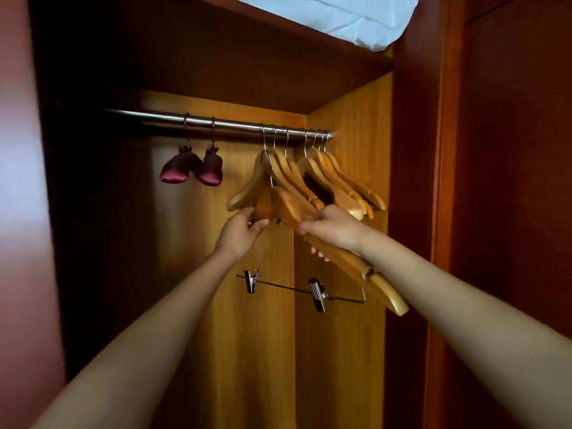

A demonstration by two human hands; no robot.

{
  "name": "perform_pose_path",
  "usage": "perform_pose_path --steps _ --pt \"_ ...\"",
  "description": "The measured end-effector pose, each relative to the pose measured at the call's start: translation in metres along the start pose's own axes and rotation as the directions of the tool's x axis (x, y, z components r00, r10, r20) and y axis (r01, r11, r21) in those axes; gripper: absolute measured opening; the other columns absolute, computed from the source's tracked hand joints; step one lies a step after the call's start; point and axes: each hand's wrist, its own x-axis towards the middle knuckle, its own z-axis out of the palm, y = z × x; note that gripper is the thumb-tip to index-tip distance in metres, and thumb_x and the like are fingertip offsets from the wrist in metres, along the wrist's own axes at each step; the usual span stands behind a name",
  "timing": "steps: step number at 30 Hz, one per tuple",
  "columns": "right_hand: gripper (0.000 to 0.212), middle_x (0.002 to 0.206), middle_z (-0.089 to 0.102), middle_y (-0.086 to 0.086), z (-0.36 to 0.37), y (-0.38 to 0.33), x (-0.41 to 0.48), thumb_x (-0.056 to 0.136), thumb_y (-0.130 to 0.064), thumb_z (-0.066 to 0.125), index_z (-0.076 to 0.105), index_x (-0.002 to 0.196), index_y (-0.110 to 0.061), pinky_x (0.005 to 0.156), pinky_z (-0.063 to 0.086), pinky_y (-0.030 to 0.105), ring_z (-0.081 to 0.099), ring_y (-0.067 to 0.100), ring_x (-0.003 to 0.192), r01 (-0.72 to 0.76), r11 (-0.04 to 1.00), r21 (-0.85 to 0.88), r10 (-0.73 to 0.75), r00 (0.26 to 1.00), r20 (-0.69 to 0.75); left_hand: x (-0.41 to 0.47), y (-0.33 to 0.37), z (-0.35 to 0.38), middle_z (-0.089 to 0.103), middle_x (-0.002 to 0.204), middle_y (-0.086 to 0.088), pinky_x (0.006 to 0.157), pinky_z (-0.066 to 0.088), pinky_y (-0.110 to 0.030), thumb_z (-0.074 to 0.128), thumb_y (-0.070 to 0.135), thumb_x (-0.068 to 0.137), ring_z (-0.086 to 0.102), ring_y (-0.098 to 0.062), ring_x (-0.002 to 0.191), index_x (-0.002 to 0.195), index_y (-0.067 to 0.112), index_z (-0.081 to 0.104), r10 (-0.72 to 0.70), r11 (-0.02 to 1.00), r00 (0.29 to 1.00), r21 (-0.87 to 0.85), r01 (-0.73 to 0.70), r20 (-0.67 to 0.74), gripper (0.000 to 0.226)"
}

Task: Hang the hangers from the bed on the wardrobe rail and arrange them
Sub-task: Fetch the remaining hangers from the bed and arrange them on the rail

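Observation:
A steel wardrobe rail crosses the cupboard. Several wooden hangers hang bunched at its right end. Below them I hold one more wooden hanger with a wire bar and two metal clips; its hook is below the rail and not on it. My left hand grips the hanger's left shoulder. My right hand grips its right arm from above, fingertips showing under the wood.
Two maroon sachets hang from the rail at the left. A shelf above carries white bedding. Dark wood side panels close the cupboard left and right.

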Motion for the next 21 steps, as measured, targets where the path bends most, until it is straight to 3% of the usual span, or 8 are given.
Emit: perform_pose_path --steps 3,5,8,10,12,16,21 --pt "0.015 0.061 0.062 0.006 -0.012 -0.001 0.028 0.089 -0.021 0.059 0.062 0.087 -0.007 0.037 0.043 0.015 0.056 0.006 0.035 0.029 0.998 -0.048 -0.028 1.000 0.002 0.027 0.000 0.008 0.067 0.102 -0.006 0.075 0.038 -0.023 0.059 0.027 0.091 0.063 -0.025 0.099 0.114 0.009 0.062 0.011 1.000 0.998 0.020 -0.010 -0.056 0.029" --pt "0.018 0.062 0.063 0.006 -0.017 -0.004 0.046 0.089 -0.022 0.059 0.064 0.082 -0.007 0.041 0.048 0.019 0.058 0.009 0.040 0.055 0.996 -0.067 -0.055 0.998 -0.003 0.044 0.002 0.013 0.067 0.106 -0.008 0.075 0.039 -0.022 0.058 0.026 0.092 0.063 -0.024 0.101 0.116 0.008 0.061 -0.007 1.000 0.995 0.020 0.009 -0.103 0.030" --pt "0.017 0.075 0.064 0.009 -0.020 -0.019 0.074 0.086 -0.023 0.060 0.065 0.086 -0.007 0.068 0.055 0.032 0.064 0.021 0.068 0.118 0.990 -0.078 -0.120 0.992 -0.029 0.063 0.007 0.014 0.065 0.117 -0.012 0.084 0.045 -0.026 0.052 0.023 0.095 0.061 -0.027 0.108 0.123 0.005 0.056 -0.044 0.999 0.985 0.008 0.046 -0.166 0.034" --pt "0.014 0.095 0.066 0.012 -0.021 -0.033 0.093 0.085 -0.023 0.061 0.063 0.092 -0.011 0.079 0.053 0.033 0.064 0.028 0.090 0.151 0.981 -0.120 -0.156 0.987 -0.031 0.072 0.011 0.012 0.062 0.123 -0.015 0.094 0.045 -0.032 0.048 0.022 0.097 0.058 -0.029 0.114 0.130 0.003 0.052 -0.079 0.997 0.977 -0.012 0.079 -0.197 0.038" --pt "0.010 0.110 0.065 0.015 -0.019 -0.048 0.111 0.084 -0.020 0.060 0.058 0.091 -0.014 0.087 0.054 0.037 0.064 0.031 0.100 0.158 0.983 -0.095 -0.162 0.986 -0.032 0.080 0.012 0.006 0.060 0.126 -0.017 0.095 0.043 -0.032 0.046 0.020 0.098 0.055 -0.031 0.117 0.132 0.002 0.049 -0.144 0.989 0.962 -0.051 0.136 -0.231 0.039" --pt "0.012 0.101 0.068 0.016 -0.003 -0.062 0.148 0.088 -0.017 0.056 0.058 0.092 -0.007 0.086 0.055 0.040 0.067 0.030 0.093 0.146 0.989 -0.037 -0.149 0.985 -0.088 0.094 0.012 -0.009 0.059 0.124 -0.014 0.083 0.036 -0.022 0.048 0.022 0.097 0.054 -0.029 0.117 0.132 0.003 0.048 -0.279 0.958 0.912 -0.145 0.246 -0.301 0.040" --pt "0.016 0.078 0.063 0.006 0.023 -0.061 0.183 0.088 -0.021 0.056 0.055 0.073 -0.015 0.067 0.053 0.032 0.063 0.021 0.072 0.149 0.989 -0.005 -0.147 0.971 -0.189 0.108 0.009 -0.025 0.064 0.112 -0.017 0.074 0.037 -0.024 0.050 0.018 0.093 0.058 -0.025 0.096 0.122 0.001 0.055 -0.277 0.961 0.902 -0.079 0.266 -0.331 0.034"
